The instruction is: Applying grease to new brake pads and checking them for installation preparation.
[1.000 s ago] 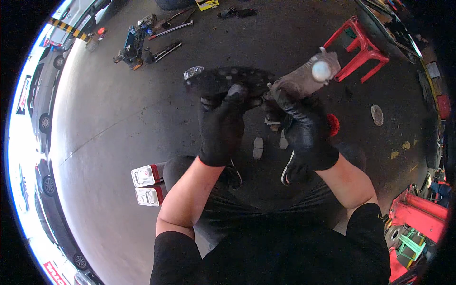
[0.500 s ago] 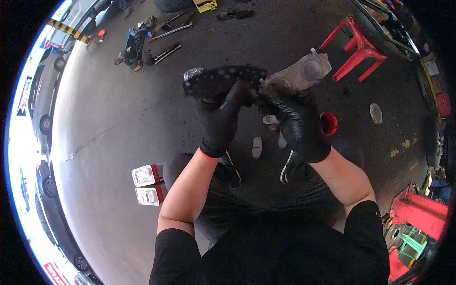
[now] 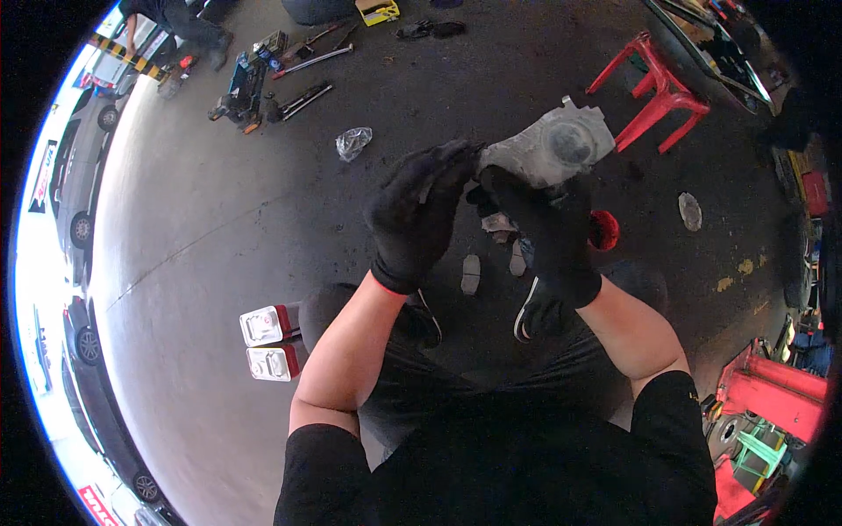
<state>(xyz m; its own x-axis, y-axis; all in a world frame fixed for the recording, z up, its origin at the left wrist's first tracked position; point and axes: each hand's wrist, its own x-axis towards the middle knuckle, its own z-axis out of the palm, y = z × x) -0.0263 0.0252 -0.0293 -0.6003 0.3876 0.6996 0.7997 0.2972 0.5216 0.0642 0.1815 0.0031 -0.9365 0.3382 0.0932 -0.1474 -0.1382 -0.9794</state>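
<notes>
Red stool [image 3: 671,84]; grey car [image 3: 77,167]

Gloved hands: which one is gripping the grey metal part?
The right hand: it grips the grey part along its lower edge. The left hand is beside the part's left end; whether it touches is unclear.

Grey part [image 3: 544,149], black gloves [image 3: 417,215]; yellow-black striped pole [image 3: 147,66]

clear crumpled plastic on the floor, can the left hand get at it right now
Probably yes: nothing visible stands between the left hand and the clear crumpled plastic, though the hand's height is hard to judge.
</notes>
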